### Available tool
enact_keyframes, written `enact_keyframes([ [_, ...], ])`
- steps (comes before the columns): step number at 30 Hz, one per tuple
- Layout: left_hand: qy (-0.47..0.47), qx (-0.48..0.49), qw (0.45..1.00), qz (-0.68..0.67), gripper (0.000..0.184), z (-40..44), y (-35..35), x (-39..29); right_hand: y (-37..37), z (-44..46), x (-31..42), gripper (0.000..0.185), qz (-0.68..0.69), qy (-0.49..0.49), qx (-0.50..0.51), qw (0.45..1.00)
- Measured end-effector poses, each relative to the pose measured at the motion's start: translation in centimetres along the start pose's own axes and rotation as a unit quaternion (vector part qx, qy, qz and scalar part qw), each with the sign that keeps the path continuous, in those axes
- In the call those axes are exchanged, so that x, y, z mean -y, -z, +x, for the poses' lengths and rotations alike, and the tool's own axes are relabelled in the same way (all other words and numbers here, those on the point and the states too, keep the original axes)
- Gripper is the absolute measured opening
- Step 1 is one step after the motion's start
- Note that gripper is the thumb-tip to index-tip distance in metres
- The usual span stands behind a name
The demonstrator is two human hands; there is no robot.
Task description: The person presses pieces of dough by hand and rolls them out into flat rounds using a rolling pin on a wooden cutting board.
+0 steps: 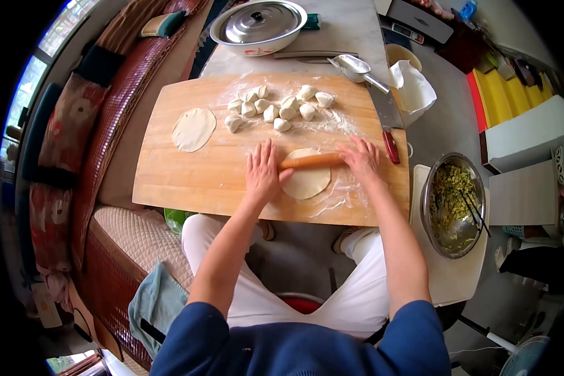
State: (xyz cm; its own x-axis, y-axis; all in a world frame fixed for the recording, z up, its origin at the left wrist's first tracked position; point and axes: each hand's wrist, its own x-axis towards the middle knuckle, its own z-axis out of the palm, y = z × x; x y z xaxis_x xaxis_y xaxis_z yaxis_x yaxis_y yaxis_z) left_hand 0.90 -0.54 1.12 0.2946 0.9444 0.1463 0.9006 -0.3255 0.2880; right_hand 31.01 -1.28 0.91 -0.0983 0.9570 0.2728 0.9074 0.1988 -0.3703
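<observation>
A wooden rolling pin (312,161) lies across a flat round of dough (308,182) on the wooden board (169,172). My left hand (264,170) rests at the pin's left end, fingers stretched forward. At the right end, my right hand (361,160) lies over the pin with its fingers extended. Another flat dough round (194,130) is at the board's left. Several small dough pieces (271,113) sit beyond the pin, with loose flour (335,122) beside them.
Behind the board are a lidded basin (259,28) and a metal scoop (352,67). A knife with a red handle (391,146) lies along the board's right edge. Farther right stands a steel bowl of chopped filling (453,205) with chopsticks (475,213).
</observation>
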Motion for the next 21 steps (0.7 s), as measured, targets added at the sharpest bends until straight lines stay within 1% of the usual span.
enact_keyframes([
  [2,-0.006,0.014,1.000,-0.021,0.094,-0.4,-0.3,-0.3,-0.7,0.1,-0.6,0.033,0.003,-0.014,-0.014,1.000],
  [3,-0.010,0.020,0.999,-0.032,0.097,-0.3,-0.3,-0.4,-1.1,-1.4,-1.6,0.034,0.006,-0.018,0.026,0.999],
  [4,-0.041,0.036,0.998,-0.040,0.099,-2.1,0.0,-0.7,-0.5,-3.2,-1.6,0.034,0.013,-0.002,0.025,1.000],
  [6,-0.104,0.067,0.991,-0.056,0.103,-8.4,1.0,-1.7,0.8,-7.0,-1.3,0.033,0.027,0.027,0.024,0.999],
  [9,-0.111,0.110,0.987,-0.040,0.105,-10.0,2.2,-1.8,2.5,-7.4,0.8,0.033,-0.009,0.030,0.031,0.999],
  [10,-0.099,0.059,0.992,-0.050,0.101,-8.4,1.4,-1.1,2.0,-6.6,0.9,0.033,-0.016,0.023,0.035,0.999],
  [12,-0.041,0.042,0.998,-0.004,0.092,-3.4,0.4,0.5,0.5,-2.7,0.6,0.033,-0.031,0.013,0.037,0.999],
  [14,0.020,0.017,0.999,-0.022,0.085,1.3,-1.0,2.1,-1.0,-0.1,0.0,0.032,-0.019,-0.010,0.020,1.000],
  [16,0.014,0.025,0.999,-0.033,0.085,2.1,-0.2,1.7,-1.6,0.7,-0.2,0.032,-0.006,-0.033,-0.002,0.999],
  [17,0.012,0.028,0.999,-0.041,0.084,2.5,0.0,1.5,-1.4,0.1,-0.6,0.032,0.006,-0.028,0.007,1.000],
  [19,-0.066,0.059,0.995,-0.050,0.086,-1.3,-0.3,1.4,-0.5,-2.8,-1.0,0.032,0.028,-0.014,0.029,0.999],
  [20,-0.106,0.073,0.991,-0.046,0.091,-4.3,0.5,0.6,-0.2,-4.4,-1.1,0.032,0.024,0.003,0.030,0.999],
  [21,-0.119,0.119,0.984,-0.052,0.099,-6.8,1.8,-0.6,0.2,-6.2,-1.1,0.032,0.019,0.021,0.032,0.999],
])
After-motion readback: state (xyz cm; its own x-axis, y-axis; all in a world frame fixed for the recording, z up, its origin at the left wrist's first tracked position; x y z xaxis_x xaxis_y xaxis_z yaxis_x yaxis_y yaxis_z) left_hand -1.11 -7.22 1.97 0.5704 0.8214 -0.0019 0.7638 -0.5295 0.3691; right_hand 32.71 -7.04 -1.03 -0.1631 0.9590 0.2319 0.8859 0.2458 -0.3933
